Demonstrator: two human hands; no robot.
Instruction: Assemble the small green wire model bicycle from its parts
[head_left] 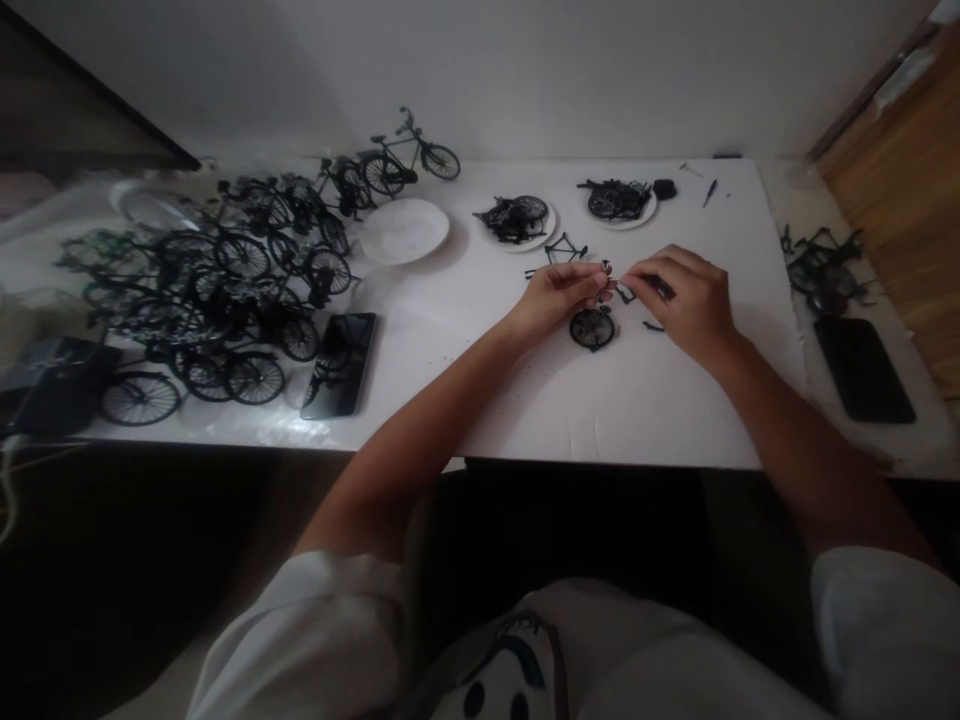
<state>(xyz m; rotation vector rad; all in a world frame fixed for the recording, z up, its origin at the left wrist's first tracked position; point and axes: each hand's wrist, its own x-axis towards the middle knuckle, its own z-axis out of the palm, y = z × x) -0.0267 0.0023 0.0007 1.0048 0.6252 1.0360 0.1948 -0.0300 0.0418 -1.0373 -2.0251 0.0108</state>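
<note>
Over the white board, my left hand [559, 297] pinches a small dark model bicycle part [604, 268] between thumb and fingers. Close beside it, the fingertips of my right hand [686, 300] are pressed together at the same part; what they hold is too small to make out. Just below my left fingers is a miniature spoked wheel [592, 328]. A dark bicycle frame [566, 249] lies behind my left hand. Under the right fingers a small black piece [654, 326] rests on the board.
Many assembled model bicycles [225, 270] crowd the left, beside a phone [341, 365] and a white plate [406, 231]. Parts fill two plates [553, 222] [649, 216] behind my hands. At right lie another phone [864, 370], dark model parts [825, 270] and a pen-like tool [710, 193].
</note>
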